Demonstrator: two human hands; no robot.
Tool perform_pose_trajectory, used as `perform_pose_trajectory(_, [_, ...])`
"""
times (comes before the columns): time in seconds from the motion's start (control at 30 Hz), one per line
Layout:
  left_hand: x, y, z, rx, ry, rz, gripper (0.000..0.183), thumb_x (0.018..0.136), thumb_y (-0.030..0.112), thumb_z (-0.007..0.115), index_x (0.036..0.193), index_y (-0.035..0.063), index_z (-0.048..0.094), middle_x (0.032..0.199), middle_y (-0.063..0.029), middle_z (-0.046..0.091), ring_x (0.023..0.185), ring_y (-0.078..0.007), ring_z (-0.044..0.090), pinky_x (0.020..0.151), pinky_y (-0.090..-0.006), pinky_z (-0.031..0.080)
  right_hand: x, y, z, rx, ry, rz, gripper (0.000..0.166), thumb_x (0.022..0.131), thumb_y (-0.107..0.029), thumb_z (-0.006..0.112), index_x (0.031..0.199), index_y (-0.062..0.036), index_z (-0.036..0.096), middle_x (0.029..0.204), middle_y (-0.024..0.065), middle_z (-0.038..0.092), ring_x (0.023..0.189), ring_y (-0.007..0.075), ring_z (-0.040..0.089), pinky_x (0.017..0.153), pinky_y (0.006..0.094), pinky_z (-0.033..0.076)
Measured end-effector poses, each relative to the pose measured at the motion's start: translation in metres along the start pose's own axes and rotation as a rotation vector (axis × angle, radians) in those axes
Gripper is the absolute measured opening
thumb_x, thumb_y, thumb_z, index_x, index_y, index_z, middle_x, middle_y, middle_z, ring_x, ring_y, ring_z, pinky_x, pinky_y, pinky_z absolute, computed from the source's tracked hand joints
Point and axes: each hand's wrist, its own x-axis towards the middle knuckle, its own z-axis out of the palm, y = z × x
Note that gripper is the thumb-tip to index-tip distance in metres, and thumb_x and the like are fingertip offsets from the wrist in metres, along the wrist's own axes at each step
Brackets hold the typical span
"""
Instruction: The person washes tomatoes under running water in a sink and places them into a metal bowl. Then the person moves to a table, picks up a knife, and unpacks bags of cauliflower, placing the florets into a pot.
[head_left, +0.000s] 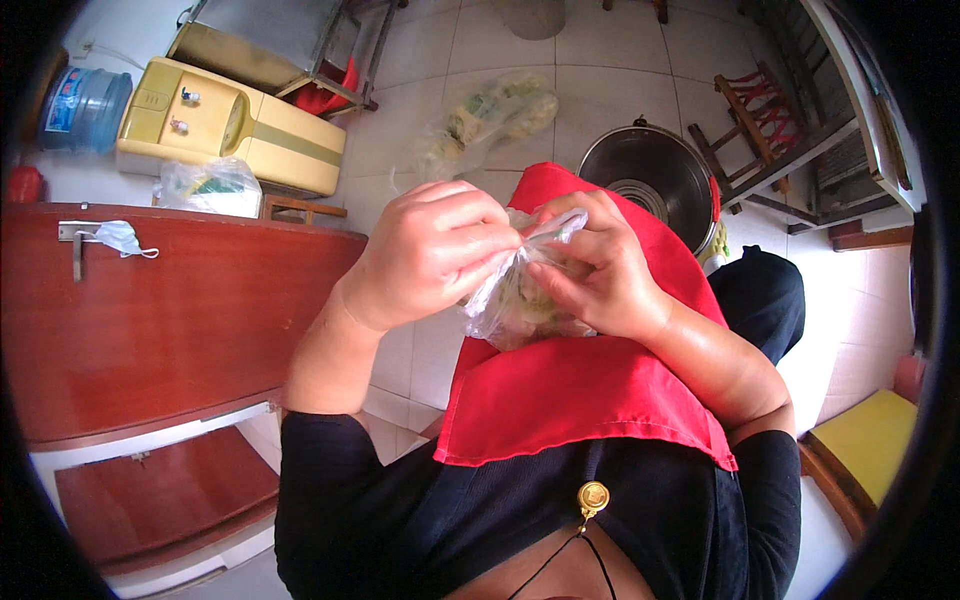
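Observation:
A clear plastic bag (510, 304) with pale, greenish contents rests at my lap, over a red apron (585, 390). What exactly fills it is blurred by the film. My left hand (431, 251) pinches the gathered neck of the bag between thumb and fingers. Close beside it, my right hand (596, 262) grips the bunched plastic from the other side, thumb below and fingers curled above. Part of the bag's mouth sticks up between the two hands. The fingers partly hide the twisted plastic.
A dark metal pot (637, 169) stands on the tiled floor ahead. Beyond my hands lies another plastic bag (495, 112) with pale green contents. At the left are a yellow water dispenser (292, 139) and a reddish-brown door (172, 322); a wooden folding stool (757, 127) is at the right.

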Motion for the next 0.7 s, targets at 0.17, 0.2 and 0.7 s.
perform_pose_trajectory(0.17, [0.005, -0.001, 0.004, 0.193, -0.103, 0.113, 0.014, 0.059, 0.002, 0.066, 0.071, 0.0035, 0.06, 0.071, -0.0064, 0.056, 0.063, -0.0233, 0.055, 0.054, -0.0316, 0.045, 0.003, 0.001, 0.002, -0.002, 0.032, 0.022, 0.013, 0.064, -0.012, 0.067, 0.075, -0.0071, 0.063, 0.088, 0.0083, 0.057, 0.081, 0.0275, 0.052, 0.072, 0.0352, 0.041])
perform_pose_trajectory(0.2, [0.006, -0.001, 0.006, 0.214, -0.098, 0.126, 0.014, 0.059, 0.003, 0.066, 0.071, 0.0037, 0.059, 0.07, -0.0063, 0.056, 0.062, -0.0233, 0.055, 0.053, -0.0313, 0.045, 0.004, 0.001, 0.002, 0.003, 0.034, 0.029, 0.013, 0.064, -0.012, 0.067, 0.075, -0.0068, 0.063, 0.086, 0.0085, 0.057, 0.081, 0.0276, 0.051, 0.072, 0.0351, 0.041])
perform_pose_trajectory(0.7, [-0.01, -0.02, 0.027, -0.38, 0.071, -0.317, 0.01, 0.068, -0.005, 0.06, 0.074, 0.0014, 0.056, 0.071, -0.004, 0.056, 0.063, -0.0129, 0.053, 0.055, -0.0219, 0.042, 0.012, 0.006, 0.002, 0.177, 0.033, 0.082, 0.01, 0.065, -0.009, 0.064, 0.071, -0.001, 0.06, 0.069, 0.0112, 0.055, 0.074, 0.0278, 0.051, 0.068, 0.0354, 0.04])
